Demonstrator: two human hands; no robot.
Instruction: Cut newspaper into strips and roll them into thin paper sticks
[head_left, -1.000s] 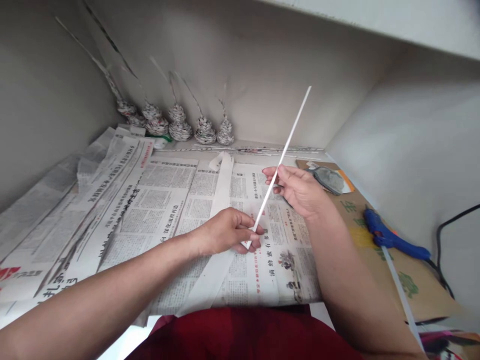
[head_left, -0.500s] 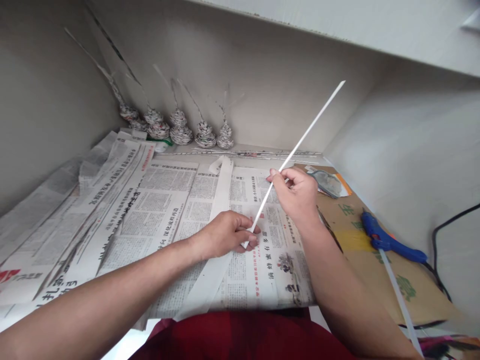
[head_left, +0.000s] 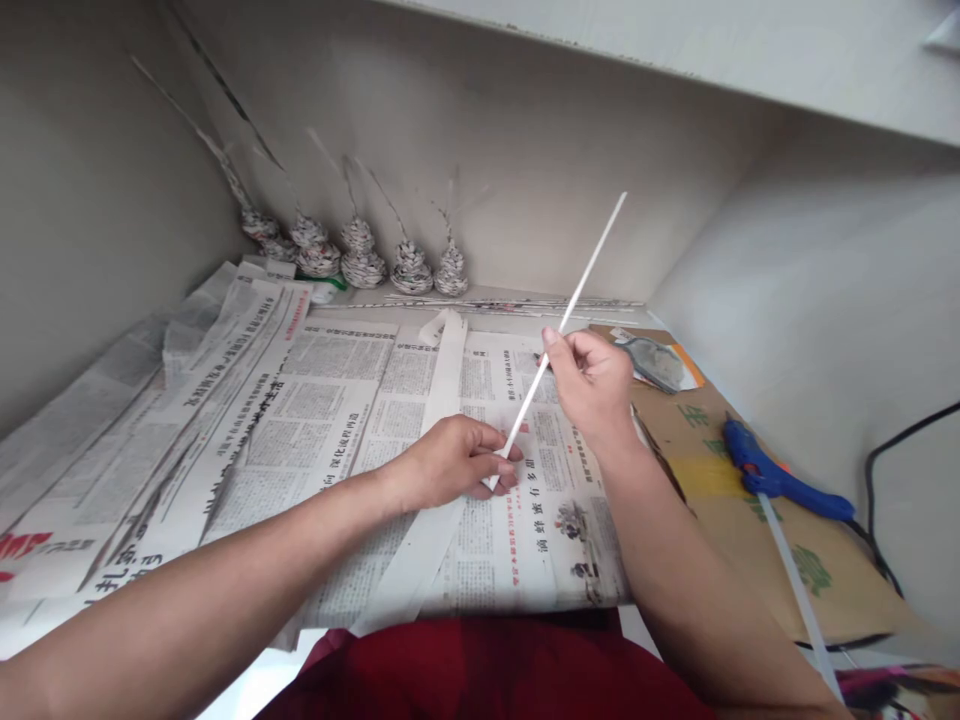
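Note:
A thin white rolled paper stick [head_left: 529, 398] runs at a slant between my hands, its far end up against the wall behind. My left hand [head_left: 457, 462] pinches its lower end between thumb and fingers. Higher up, the thumb and fingertips of my right hand [head_left: 592, 380] are closed round the stick. Under them lie printed newspaper sheets [head_left: 315, 410] spread over the table. A long pale paper strip [head_left: 442, 385] crosses the newspaper, its far end folded over, and passes beneath my left hand.
Several gourd-shaped woven paper pieces [head_left: 364, 262] stand along the back wall, beside thin paper sticks [head_left: 517, 304]. On the right, a blue glue gun [head_left: 780, 485] with a cord rests on brown cardboard [head_left: 720, 520], near a grey pad [head_left: 660, 364]. An overhanging ledge [head_left: 675, 50] crosses above.
The top of the paper stick has swung left and a little down, so it stands steeper. Both hands keep their hold in nearly the same places.

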